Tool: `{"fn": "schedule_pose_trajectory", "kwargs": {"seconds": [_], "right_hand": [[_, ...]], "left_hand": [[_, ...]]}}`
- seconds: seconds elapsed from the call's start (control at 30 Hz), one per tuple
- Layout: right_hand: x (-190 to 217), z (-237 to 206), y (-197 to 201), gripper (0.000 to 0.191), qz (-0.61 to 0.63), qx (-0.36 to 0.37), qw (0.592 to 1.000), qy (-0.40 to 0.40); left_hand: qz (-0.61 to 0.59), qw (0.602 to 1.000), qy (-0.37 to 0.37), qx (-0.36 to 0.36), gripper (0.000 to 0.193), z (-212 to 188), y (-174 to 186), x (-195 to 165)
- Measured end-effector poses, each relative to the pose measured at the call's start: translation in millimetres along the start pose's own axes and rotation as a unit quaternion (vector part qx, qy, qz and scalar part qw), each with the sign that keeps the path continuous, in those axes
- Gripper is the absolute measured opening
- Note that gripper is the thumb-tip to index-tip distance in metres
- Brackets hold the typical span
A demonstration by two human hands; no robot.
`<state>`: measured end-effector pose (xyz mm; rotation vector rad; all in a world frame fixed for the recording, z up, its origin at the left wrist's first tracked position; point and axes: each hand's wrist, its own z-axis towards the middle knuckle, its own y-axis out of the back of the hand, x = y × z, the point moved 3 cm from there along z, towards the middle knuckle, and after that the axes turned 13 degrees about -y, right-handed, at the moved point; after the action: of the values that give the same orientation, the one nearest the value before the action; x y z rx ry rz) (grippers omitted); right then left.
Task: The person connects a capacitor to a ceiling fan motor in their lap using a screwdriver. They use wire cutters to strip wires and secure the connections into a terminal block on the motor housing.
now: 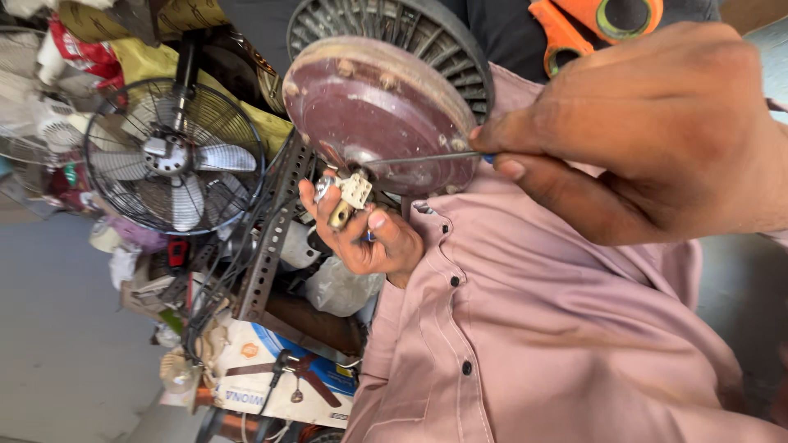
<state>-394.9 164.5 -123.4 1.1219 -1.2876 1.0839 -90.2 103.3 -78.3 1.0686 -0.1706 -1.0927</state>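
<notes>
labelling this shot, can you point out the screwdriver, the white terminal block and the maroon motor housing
screwdriver (pixel 423 157): head view, middle of its thin metal shaft
white terminal block (pixel 356 189): head view, face of the white block
maroon motor housing (pixel 369 107): head view, its broad round maroon face

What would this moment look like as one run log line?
left hand: holds white terminal block | right hand: holds screwdriver, tip at block | maroon fan motor housing: above block
</notes>
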Motion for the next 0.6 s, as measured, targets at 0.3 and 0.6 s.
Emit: {"fn": "schedule_pose_trajectory", "kwargs": {"seconds": [0.3, 0.6], "right_hand": [[-17.3, 10.1, -11.5, 0.015, 0.067, 0.05, 0.996, 0.002], [-26.2, 10.2, -18.5, 0.016, 0.082, 0.054, 0.995, 0.013]], "left_hand": [[-0.066, 0.996, 0.022, -0.049, 0.027, -6.3, -5.8, 5.4], [-0.02, 0.999, 0.019, -0.019, 0.028, -7.1, -3.0, 7.3]]}}
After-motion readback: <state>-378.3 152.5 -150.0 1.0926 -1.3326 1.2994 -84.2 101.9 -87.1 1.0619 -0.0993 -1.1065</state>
